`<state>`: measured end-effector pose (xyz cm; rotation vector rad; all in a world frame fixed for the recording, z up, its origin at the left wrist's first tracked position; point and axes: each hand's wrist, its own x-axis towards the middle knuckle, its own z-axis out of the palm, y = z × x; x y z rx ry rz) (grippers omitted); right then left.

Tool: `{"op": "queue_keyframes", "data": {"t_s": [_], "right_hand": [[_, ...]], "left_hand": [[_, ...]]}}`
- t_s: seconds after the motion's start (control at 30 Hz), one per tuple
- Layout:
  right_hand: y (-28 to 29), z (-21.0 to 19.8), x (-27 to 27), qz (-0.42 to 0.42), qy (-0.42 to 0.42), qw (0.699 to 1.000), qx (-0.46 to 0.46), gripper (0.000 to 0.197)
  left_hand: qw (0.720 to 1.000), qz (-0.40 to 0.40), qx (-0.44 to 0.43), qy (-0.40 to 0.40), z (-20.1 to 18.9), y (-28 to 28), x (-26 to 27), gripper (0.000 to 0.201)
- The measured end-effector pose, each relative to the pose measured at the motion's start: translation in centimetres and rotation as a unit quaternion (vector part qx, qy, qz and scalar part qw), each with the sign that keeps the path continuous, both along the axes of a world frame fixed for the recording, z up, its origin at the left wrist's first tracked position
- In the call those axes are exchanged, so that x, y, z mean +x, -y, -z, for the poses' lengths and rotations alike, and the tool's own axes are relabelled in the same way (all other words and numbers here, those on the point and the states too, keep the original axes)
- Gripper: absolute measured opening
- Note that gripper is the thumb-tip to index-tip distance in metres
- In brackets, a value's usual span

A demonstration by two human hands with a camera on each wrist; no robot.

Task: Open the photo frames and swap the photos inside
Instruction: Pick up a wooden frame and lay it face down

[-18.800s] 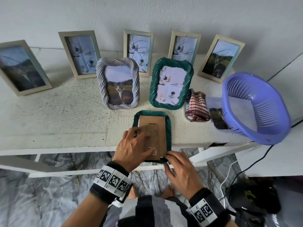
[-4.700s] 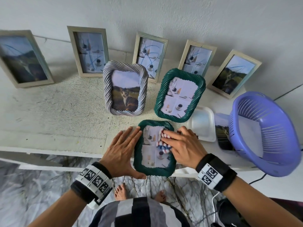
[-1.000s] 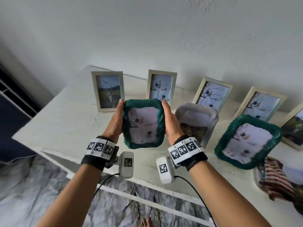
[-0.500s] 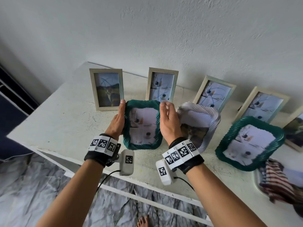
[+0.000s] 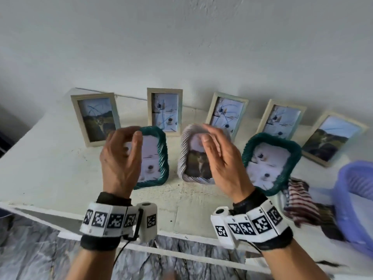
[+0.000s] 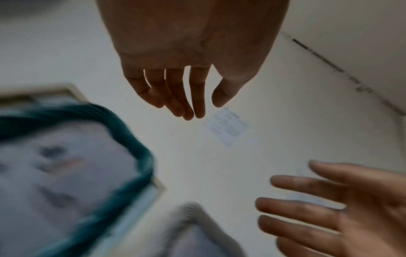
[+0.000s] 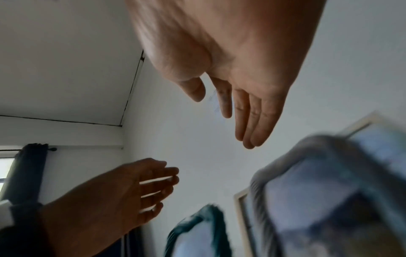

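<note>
A green rope-edged frame (image 5: 156,156) with a pale coffee photo stands upright on the white table (image 5: 50,168). My left hand (image 5: 123,150) hovers in front of its left side, fingers relaxed, holding nothing. A grey rope-edged frame (image 5: 189,156) with a cat photo stands right of it. My right hand (image 5: 218,156) floats in front of that frame, fingers straight, empty. A second green frame (image 5: 270,162) leans further right. In the left wrist view my left hand (image 6: 191,97) is empty above the blurred green frame (image 6: 72,161). In the right wrist view my right hand (image 7: 232,107) is empty too.
Several pale wooden frames (image 5: 96,118) lean against the wall at the back. A striped cloth (image 5: 300,199) lies on a white tray at the right, beside a purple basket (image 5: 355,203). The table's front edge (image 5: 181,237) runs just beyond my wrists.
Both hands have let go of the green frame, which now stands on the table left of the grey frame. The hands have drawn back towards me, and the view has swung right.
</note>
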<state>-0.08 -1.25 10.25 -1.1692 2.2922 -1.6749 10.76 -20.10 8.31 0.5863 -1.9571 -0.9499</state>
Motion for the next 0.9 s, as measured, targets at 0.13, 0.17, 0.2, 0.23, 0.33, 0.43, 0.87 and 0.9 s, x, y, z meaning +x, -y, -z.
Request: {"op": "queue_keyframes", "data": {"t_s": [0.13, 0.17, 0.2, 0.23, 0.33, 0.43, 0.87, 0.9], "right_hand": [[-7.2, -2.0, -4.0, 0.090, -0.023, 0.996, -0.009, 0.039], [-9.5, -2.6, -5.2, 0.117, -0.035, 0.992, -0.008, 0.040], [-11.3, -3.2, -6.2, 0.140, -0.041, 0.989, -0.007, 0.040], [-13.4, -3.7, -7.4, 0.160, -0.039, 0.986, -0.008, 0.038], [-20.1, -4.7, -12.1, 0.232, -0.029, 0.972, -0.015, 0.032], [-25.5, -4.8, -17.1, 0.295, 0.037, 0.953, -0.049, 0.032], [-35.2, 1.3, -32.6, 0.302, 0.306, 0.898, 0.096, 0.011], [-35.1, 1.8, -33.0, 0.293, 0.318, 0.895, 0.106, 0.008]], "left_hand": [[0.987, 0.157, 0.022, -0.026, -3.5, -7.6, -5.8, 0.020], [0.980, 0.196, 0.033, -0.028, -4.2, -10.0, -7.7, 0.021], [0.972, 0.229, 0.045, -0.029, -4.8, -11.9, -9.4, 0.021], [0.963, 0.261, 0.055, -0.030, -5.3, -14.0, -11.2, 0.020], [0.936, 0.346, 0.067, -0.027, -6.5, -21.0, -17.3, 0.021], [0.908, 0.406, 0.101, 0.017, -6.9, -27.4, -23.6, 0.025], [0.907, 0.226, 0.137, 0.328, 0.6, -37.8, -42.4, 0.041], [0.905, 0.218, 0.134, 0.339, 1.0, -37.7, -42.9, 0.041]]}}
